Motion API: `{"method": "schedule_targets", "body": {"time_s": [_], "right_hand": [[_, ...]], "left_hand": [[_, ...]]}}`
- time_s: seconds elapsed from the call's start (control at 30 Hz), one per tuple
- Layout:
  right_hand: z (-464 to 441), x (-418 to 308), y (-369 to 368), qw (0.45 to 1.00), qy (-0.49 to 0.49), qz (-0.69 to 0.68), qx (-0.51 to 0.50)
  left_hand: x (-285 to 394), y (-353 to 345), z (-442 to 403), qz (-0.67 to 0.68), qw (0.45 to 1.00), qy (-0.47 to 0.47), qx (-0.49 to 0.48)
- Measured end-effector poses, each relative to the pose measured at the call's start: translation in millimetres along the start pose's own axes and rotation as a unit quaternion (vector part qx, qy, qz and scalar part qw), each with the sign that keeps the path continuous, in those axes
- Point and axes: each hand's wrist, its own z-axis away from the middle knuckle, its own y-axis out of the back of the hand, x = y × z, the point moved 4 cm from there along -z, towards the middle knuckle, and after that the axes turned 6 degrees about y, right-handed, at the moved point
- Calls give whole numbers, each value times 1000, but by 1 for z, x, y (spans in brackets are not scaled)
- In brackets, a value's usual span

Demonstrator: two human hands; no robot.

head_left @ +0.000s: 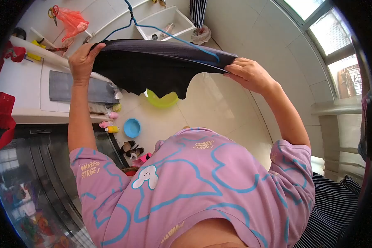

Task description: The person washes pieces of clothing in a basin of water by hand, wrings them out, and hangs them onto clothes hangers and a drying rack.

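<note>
A black garment with a greyish inner side is stretched sideways in front of me. At its left end, my left hand is closed on the edge with the thumb on top. My right hand pinches the opposite end between thumb and fingers. A blue clothes hanger hangs at the garment's upper edge, its right arm reaching inside the opening. The hanger's lower part is hidden by the cloth. The garment's lower edge hangs in loose, uneven folds.
A white sink stands beyond the garment. A red plastic bag and scissors hang upper left. On the tiled floor are a green basin, a blue basin and shoes. Windows line the right wall.
</note>
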Motion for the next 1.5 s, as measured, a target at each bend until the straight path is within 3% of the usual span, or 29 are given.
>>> {"method": "schedule_targets", "body": {"time_s": [0.07, 0.27, 0.53, 0.6, 0.63, 0.7, 0.77, 0.83, 0.9, 1.0, 1.13, 1.23, 1.37, 1.47, 1.5], "right_hand": [[7, 3, 4, 1000, 10, -16, -4], [5, 0, 7, 999, 14, -35, -23], [-28, -6, 25, 996, 24, 32, -81], [-45, -12, 31, 998, 52, 23, -28], [-52, -15, 34, 998, 66, 19, -1], [-61, -18, 52, 982, 29, -36, 186], [-62, -16, 66, 927, -6, -93, 362], [-38, 15, 58, 962, -115, -78, 233], [-23, 17, 43, 969, -209, -118, 59], [-18, 20, 36, 923, -340, -178, 17], [-8, 31, 45, 919, -333, -196, 74], [-1, 29, 55, 916, -354, -179, 55], [-6, 19, 53, 920, -344, -187, 29], [-1, 25, 54, 909, -348, -215, 79], [2, 28, 56, 905, -350, -221, 95]], "left_hand": [[4, 1, 1, -41, 996, -76, 15], [5, 5, 6, -84, 995, -53, -32], [41, -11, 10, 36, 995, -84, -27], [52, -21, 14, 72, 994, -59, -52], [52, -27, 19, 123, 991, 2, -58], [53, -44, 31, 225, 965, 120, -69], [56, -54, 41, 258, 946, 183, -74], [56, -64, 51, 305, 907, 278, -80], [62, -63, 49, 295, 900, 310, -83], [58, -73, 45, 266, 898, 336, -104], [51, -76, 28, 294, 867, 400, -39], [29, -78, 19, 357, 797, 486, -31], [16, -99, 12, 326, 848, 417, -7], [16, -110, 13, 406, 783, 430, -190], [22, -107, 8, 474, 764, 398, -183]]}}
